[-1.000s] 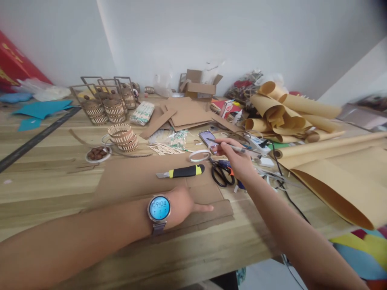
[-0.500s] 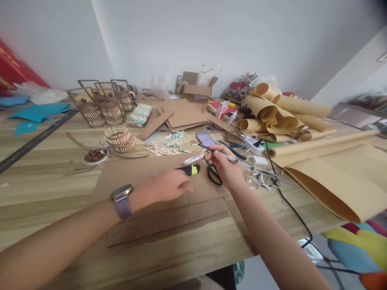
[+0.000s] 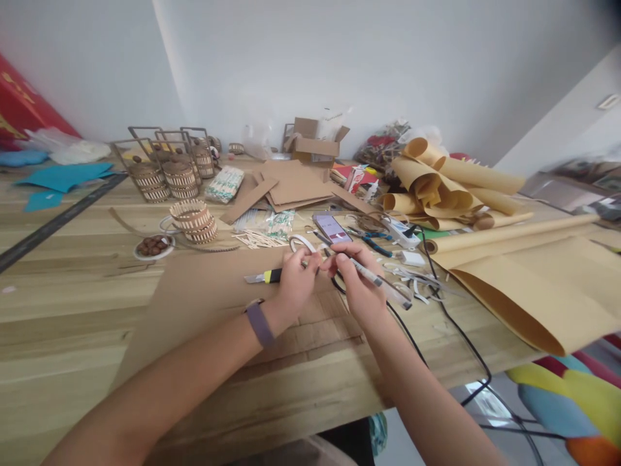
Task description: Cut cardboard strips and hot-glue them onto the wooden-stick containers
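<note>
My right hand (image 3: 361, 281) is closed around a pen (image 3: 365, 272) with a clear barrel, its back end slanting down to the right. Beside it, my left hand (image 3: 298, 285) has its fingers pinched on a curved white strip (image 3: 303, 241). The fingertips of both hands almost meet, so the strip's end is hidden. Beneath my left hand a utility knife (image 3: 268, 277) lies on the cardboard sheet (image 3: 194, 291), blade pointing left and handle mostly covered. A black scissor handle (image 3: 338, 283) shows partly between the hands. A phone (image 3: 332, 228) with a lit screen lies just beyond.
Small woven baskets (image 3: 194, 220) and a bowl of brown nuts (image 3: 154, 246) stand at the left. Stacked cardboard pieces (image 3: 294, 184) lie behind. Brown paper rolls (image 3: 436, 178) fill the right side. A black cable (image 3: 456, 317) runs over the table's front edge.
My left hand has moved right and up from over the knife to meet my right hand, and now pinches the white strip. The right hand still holds the pen, slightly lower.
</note>
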Tool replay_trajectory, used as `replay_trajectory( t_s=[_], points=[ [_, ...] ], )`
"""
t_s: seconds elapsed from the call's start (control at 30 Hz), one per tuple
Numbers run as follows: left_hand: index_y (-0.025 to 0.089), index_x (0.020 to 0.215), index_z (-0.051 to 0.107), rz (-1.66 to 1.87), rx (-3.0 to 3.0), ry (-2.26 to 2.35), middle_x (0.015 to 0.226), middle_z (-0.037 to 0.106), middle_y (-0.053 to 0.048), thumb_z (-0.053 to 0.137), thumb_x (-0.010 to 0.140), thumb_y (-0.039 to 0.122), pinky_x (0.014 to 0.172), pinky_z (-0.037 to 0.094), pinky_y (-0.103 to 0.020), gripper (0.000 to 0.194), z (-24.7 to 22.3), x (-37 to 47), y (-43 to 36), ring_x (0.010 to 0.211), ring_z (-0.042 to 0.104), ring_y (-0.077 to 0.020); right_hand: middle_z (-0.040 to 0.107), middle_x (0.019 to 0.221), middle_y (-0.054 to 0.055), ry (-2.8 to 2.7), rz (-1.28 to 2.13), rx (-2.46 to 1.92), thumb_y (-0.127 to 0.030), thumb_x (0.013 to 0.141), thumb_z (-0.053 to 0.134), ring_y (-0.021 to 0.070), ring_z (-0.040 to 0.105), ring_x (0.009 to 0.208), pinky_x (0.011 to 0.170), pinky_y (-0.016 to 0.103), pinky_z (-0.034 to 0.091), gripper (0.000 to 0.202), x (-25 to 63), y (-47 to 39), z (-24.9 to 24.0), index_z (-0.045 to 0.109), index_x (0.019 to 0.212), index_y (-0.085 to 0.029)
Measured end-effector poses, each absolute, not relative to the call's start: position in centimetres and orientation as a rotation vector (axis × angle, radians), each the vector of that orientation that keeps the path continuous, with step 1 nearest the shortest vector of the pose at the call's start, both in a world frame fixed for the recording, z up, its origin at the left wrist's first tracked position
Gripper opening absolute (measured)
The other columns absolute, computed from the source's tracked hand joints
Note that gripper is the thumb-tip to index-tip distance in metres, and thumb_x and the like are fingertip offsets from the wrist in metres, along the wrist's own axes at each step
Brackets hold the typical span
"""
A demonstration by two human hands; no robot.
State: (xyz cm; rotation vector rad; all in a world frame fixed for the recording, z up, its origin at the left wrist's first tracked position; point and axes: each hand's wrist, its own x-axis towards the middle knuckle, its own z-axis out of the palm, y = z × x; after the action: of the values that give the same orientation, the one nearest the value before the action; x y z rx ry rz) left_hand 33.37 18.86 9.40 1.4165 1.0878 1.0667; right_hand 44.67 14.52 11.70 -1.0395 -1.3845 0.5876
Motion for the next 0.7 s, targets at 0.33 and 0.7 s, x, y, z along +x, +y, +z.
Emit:
replay_trajectory(
  t_s=[0.33, 0.7],
  points=[
    [0.024, 0.073, 0.037, 0.889, 2.079, 1.159, 0.064, 0.043, 0.005, 0.043, 0.098, 0.03, 0.06, 0.025, -0.031, 0.026, 10.6, 28.4, 15.3, 0.06, 0.041, -0.0158, 0.058, 0.062, -0.003, -1.152, 0.114, -1.189, -0.036, 0.097, 0.053, 0.0169, 0.055, 0.055, 0.057, 0.032, 0.043, 0.018, 48.6, 14.9, 13.6, 0.067, 0.097, -0.025],
    [0.024, 0.079, 0.042, 0.812, 2.116, 1.048, 0.07, 0.053, 0.002, 0.034, 0.103, 0.042, 0.058, 0.034, -0.03, 0.031, 12.7, 27.4, 13.2, 0.063, 0.05, -0.0173, 0.07, 0.107, 0.006, -1.402, 0.479, -1.116, -0.048, 0.076, 0.081, 0.0249, 0.067, 0.102, 0.089, 0.042, 0.05, 0.046, 43.6, 11.8, 11.2, 0.043, 0.095, -0.029]
  ],
)
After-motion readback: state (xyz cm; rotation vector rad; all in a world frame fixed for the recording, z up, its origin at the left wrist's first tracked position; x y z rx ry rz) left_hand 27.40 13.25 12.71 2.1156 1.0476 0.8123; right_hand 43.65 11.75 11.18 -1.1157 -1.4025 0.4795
